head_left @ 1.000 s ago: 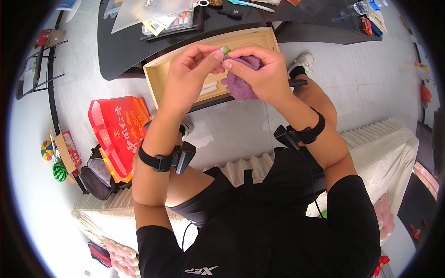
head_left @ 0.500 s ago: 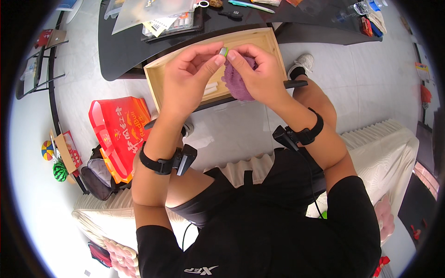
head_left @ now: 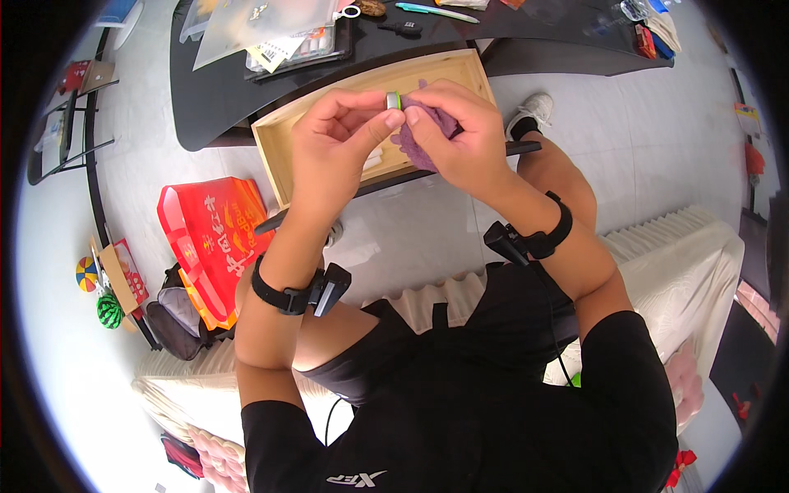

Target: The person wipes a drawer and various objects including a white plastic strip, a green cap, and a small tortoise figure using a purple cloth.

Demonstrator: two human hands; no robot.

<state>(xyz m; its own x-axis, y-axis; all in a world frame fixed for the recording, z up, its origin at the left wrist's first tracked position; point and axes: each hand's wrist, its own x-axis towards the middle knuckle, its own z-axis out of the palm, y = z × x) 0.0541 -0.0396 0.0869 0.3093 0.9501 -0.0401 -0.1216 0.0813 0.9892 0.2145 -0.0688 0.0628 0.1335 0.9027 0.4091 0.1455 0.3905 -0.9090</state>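
Above the open wooden drawer, my left hand (head_left: 343, 135) pinches a small silver-grey piece with a bright green edge (head_left: 393, 100) between thumb and fingertips. Its exact kind is too small to make out. My right hand (head_left: 460, 135) is closed on a crumpled purple cloth (head_left: 417, 146), thumb and index finger pressing part of it against the green side of the piece. More of the cloth hangs below the fingers over the drawer (head_left: 273, 156). White stick-like items (head_left: 372, 159) lie inside the drawer, partly hidden behind my left hand.
On the black desk (head_left: 205, 107) are a clear folder (head_left: 255, 33), a case of markers (head_left: 316, 49), a black key-like item (head_left: 401, 29), a pen (head_left: 436, 12) and a plastic bottle (head_left: 620, 15). A red bag (head_left: 214, 238) stands on the floor at left.
My right hand has brought the purple cloth up against the small piece, and the cloth is bunched more tightly. Both hands have come slightly nearer to me.
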